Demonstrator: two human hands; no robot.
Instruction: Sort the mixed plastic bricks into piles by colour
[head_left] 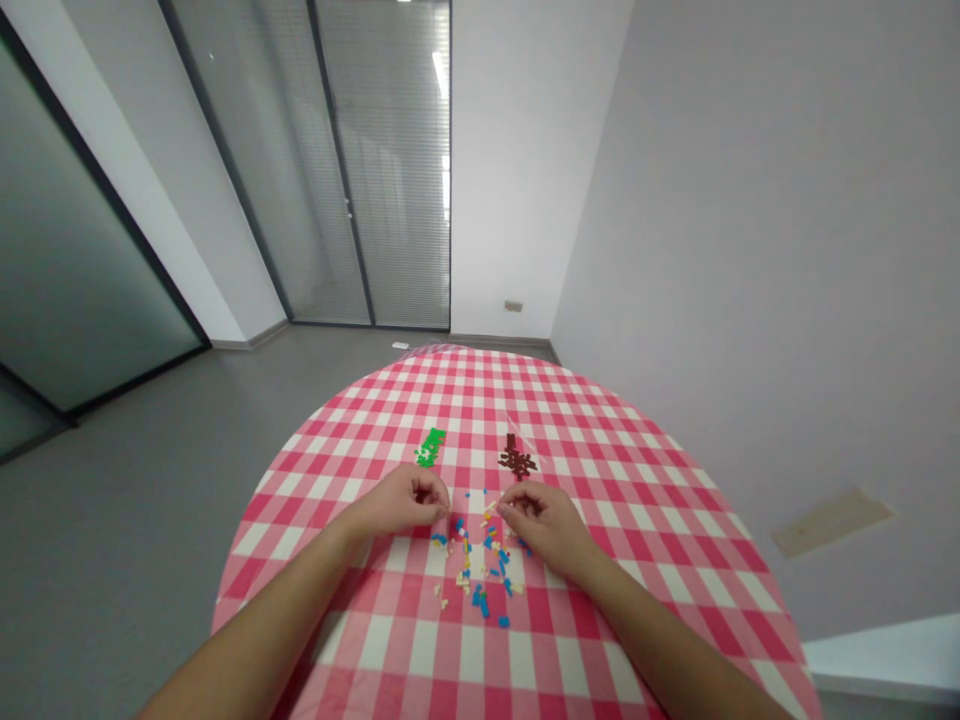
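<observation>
The left hand (397, 500) and the right hand (541, 522) are held close together over a round bench (600, 640) covered in pink-and-white gingham cloth. Their fingers (439, 503) curl inward and pinch together, perhaps around a tiny piece, though the view is too poor to tell. Small blue, yellow and cream plastic bricks (480, 565) lie scattered between and just below the hands. Beyond them, a heap of green plastic bricks (430, 447) sits left of a heap of dark brown plastic bricks (517, 458).
</observation>
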